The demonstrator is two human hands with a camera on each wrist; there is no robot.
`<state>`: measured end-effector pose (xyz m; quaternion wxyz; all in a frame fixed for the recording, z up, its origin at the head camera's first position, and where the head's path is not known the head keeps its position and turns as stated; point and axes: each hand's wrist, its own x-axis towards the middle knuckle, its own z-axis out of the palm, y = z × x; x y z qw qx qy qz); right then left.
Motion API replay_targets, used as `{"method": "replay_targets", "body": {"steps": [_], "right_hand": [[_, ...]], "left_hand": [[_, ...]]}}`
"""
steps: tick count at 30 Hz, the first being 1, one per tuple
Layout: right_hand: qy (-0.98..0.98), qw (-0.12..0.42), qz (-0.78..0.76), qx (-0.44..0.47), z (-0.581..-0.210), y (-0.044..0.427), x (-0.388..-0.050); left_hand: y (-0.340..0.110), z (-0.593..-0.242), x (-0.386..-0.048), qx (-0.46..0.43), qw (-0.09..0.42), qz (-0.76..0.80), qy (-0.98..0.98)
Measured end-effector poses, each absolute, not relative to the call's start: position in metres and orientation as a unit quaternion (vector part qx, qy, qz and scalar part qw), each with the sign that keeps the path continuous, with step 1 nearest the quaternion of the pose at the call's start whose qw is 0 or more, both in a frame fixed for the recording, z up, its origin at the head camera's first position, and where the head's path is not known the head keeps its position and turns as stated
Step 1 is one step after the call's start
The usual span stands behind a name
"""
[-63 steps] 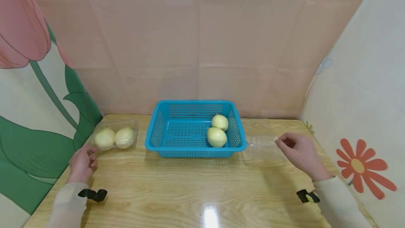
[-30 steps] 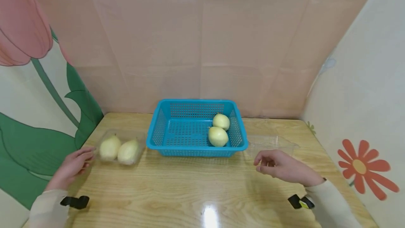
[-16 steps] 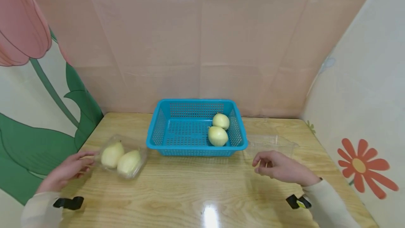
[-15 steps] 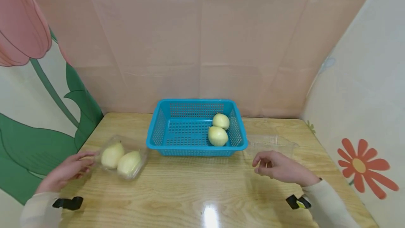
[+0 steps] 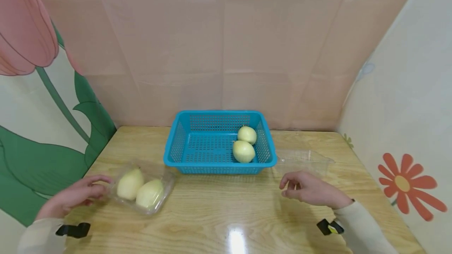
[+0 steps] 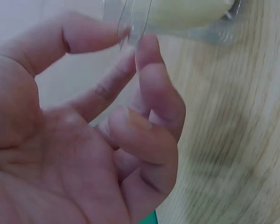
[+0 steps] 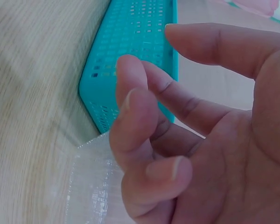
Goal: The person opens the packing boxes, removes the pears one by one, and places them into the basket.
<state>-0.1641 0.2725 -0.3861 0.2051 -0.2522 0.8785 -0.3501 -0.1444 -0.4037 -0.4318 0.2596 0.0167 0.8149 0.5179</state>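
At the left of the table, a clear plastic clamshell box [image 5: 168,185] holds two pale yellow-green, onion-like bulbs [image 5: 150,194]. My left hand [image 5: 79,193] is at its left side; in the left wrist view the thumb and a fingertip pinch the thin plastic edge [image 6: 134,23]. A blue perforated basket [image 5: 197,164] stands in the middle, with two similar bulbs [image 5: 243,151] at its right end. Loosely bent and holding nothing, my right hand [image 5: 310,189] hovers in front of another clear plastic container [image 5: 318,162].
The right-hand container lies against the basket's right side, and no bulbs show in it. A wood-grain table [image 5: 212,214] spreads in front of the basket. A pink sheet [image 5: 219,50] hangs behind, with flower-printed panels on both sides.
The left hand has drawn the box of bulbs toward the front and rightward, turning it slightly. The right hand has come back from the right-hand container's edge, toward the front and left.
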Motion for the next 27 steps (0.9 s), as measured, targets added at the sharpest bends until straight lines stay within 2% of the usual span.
{"method": "replay_targets", "body": {"steps": [5,14,27], "right_hand": [[0.879,0.208,-0.352,-0.244,-0.389,0.27,-0.163],[0.878,0.195,-0.347,-0.266,-0.394,0.267,-0.16],[0.874,0.19,-0.329,-0.304,-0.401,0.251,-0.157]], "left_hand": [[-0.394,-0.435,-0.147,0.041,0.294,0.522,0.8],[-0.364,-0.446,-0.148,0.133,0.364,0.576,0.719],[-0.302,-0.458,-0.149,0.176,0.387,0.602,0.676]]}}
